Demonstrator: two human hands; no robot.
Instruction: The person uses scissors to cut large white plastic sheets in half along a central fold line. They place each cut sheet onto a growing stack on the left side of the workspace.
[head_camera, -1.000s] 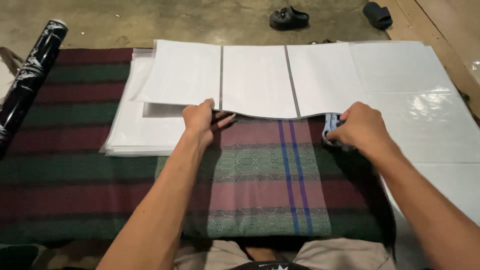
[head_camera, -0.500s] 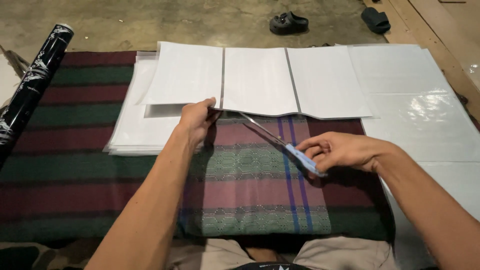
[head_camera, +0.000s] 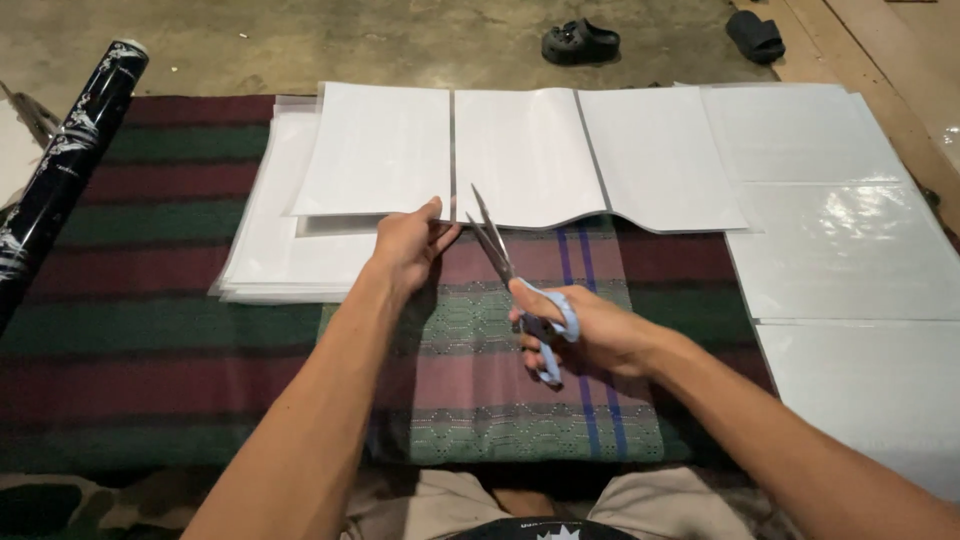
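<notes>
My right hand grips a pair of scissors with light blue handles; the blades are parted and point up toward the near edge of a long white sheet marked by two thin dark lines. My left hand pinches that sheet's near edge just left of the blade tips. The sheet lies across a striped woven blanket of maroon and green.
A stack of white sheets sits under the long sheet at the left. Glossy plastic sheets cover the right side. A dark roll lies at the far left. Two dark sandals rest on the concrete floor beyond.
My right hand picked up the scissors from the right, brought them toward the middle and opened the blades at the sheet's edge. My left hand stayed on the sheet.
</notes>
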